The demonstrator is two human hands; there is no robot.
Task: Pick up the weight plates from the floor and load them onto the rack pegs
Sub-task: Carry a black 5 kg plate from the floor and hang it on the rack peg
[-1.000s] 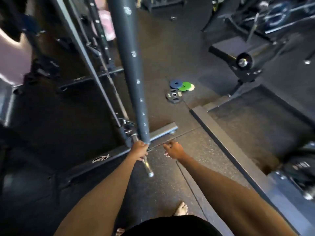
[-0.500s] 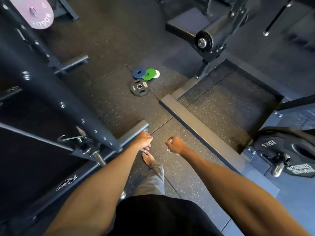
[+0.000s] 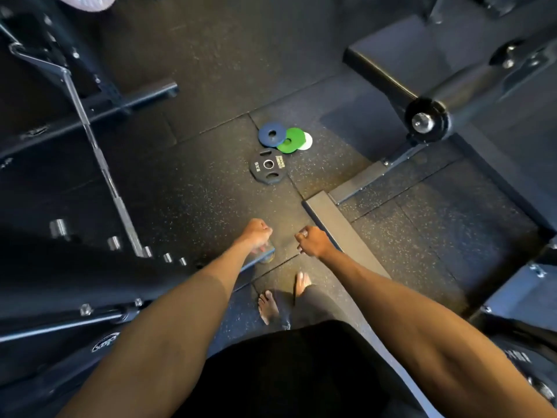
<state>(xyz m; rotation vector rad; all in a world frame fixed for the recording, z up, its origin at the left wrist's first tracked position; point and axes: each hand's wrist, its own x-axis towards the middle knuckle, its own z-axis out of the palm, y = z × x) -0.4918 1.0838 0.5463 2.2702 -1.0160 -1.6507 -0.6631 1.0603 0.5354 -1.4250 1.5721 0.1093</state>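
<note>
Four small plates lie together on the rubber floor ahead: a black 5 kg plate (image 3: 268, 165), a blue plate (image 3: 272, 134), a green plate (image 3: 291, 140) overlapping it, and a white plate (image 3: 306, 141) partly under the green one. My left hand (image 3: 256, 233) and my right hand (image 3: 312, 241) hang in front of me, well short of the plates. Both have curled fingers and hold nothing. The rack (image 3: 99, 110) with its steel pegs (image 3: 59, 228) stands at the left.
A raised platform edge (image 3: 331, 218) runs diagonally to the right of my hands. A padded machine with a roller (image 3: 428, 119) stands at the upper right. My bare feet (image 3: 268, 306) are on the floor below my hands. A pink plate (image 3: 87, 0) hangs at the top left.
My left hand has let go of the rack's peg. The view has swung right and forward, and the plates on the floor are nearer and more central.
</note>
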